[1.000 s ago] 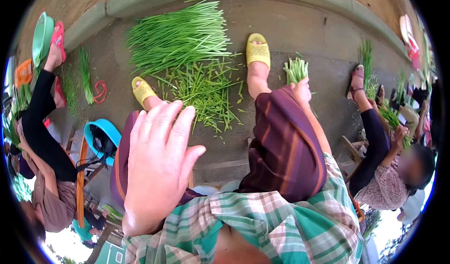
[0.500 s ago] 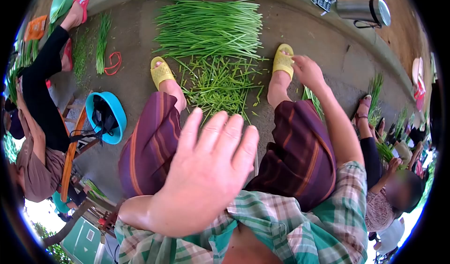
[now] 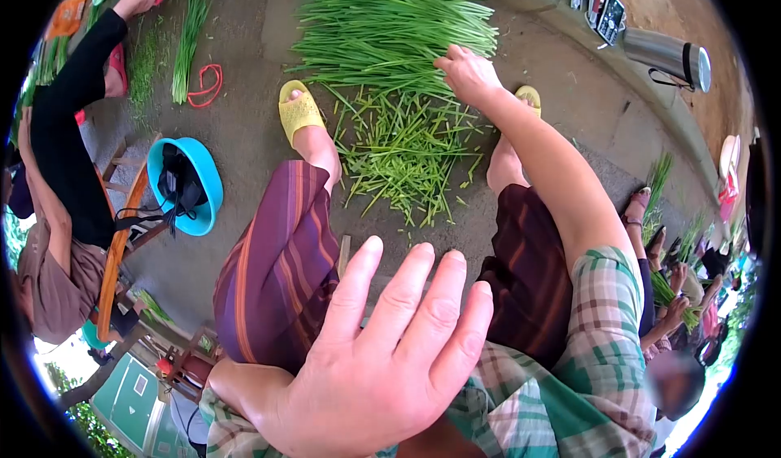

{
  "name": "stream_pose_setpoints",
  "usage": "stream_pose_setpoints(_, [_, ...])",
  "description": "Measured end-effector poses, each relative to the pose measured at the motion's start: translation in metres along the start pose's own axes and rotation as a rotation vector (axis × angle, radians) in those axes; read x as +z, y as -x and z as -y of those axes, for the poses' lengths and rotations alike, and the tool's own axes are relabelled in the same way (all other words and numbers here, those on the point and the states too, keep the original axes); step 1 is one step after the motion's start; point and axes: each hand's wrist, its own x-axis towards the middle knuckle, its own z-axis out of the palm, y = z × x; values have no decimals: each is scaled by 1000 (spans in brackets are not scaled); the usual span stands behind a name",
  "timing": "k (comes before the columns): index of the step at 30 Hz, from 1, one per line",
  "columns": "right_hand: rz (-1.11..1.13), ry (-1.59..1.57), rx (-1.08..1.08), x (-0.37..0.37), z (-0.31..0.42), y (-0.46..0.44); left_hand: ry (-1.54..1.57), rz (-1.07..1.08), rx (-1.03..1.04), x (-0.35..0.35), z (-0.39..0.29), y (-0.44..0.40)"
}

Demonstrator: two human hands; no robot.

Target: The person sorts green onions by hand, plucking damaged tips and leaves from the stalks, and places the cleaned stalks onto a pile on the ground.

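My left hand [image 3: 399, 352] is raised close to the camera, palm down with its fingers spread, and nothing is in it. My right hand [image 3: 470, 76] reaches forward to the right side of a wide pile of long green stalks [image 3: 382, 31], its fingers curled and bent toward them. Whatever its fingertips may grip is hidden. Nearer to me, between my feet in yellow slippers [image 3: 301, 115], lies a heap of short cut stalk pieces [image 3: 407, 153] on the ground.
On the left stand a blue basin [image 3: 213, 189] with dark items inside and a wooden chair [image 3: 122, 271], near a seated person. A red cord loop [image 3: 208, 85] lies by a stalk bundle [image 3: 189, 43]. A steel flask [image 3: 667, 55] and a phone [image 3: 610, 20] lie on the curb.
My right hand has moved forward and left from beside my right foot to the stalk pile. My left hand has shifted slightly right and nearer to me, still spread. The view has shifted.
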Motion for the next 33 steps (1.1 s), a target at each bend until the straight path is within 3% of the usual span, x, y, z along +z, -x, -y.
stream_pose_setpoints(11, [-3,49,22,16,-6,13,-1,-5,-36,-1,17,12])
stream_pose_setpoints(14, [-15,-108,71,6,-2,13,74,-153,-44,18,26,17])
stream_pose_setpoints(17, [-64,-148,92,4,-3,10,-107,-434,103,38,34,17])
stream_pose_setpoints(20, [-146,-140,156,10,-11,3,-83,-362,104,36,34,18])
stream_pose_setpoints(26, [-7,21,234,15,-14,-1,-90,-370,127,28,29,13])
stream_pose_setpoints(28, [-11,44,254,13,-14,1,36,39,-59,-3,16,5])
stream_pose_setpoints(33, [-67,-87,285,11,-9,5,19,27,-65,0,16,6])
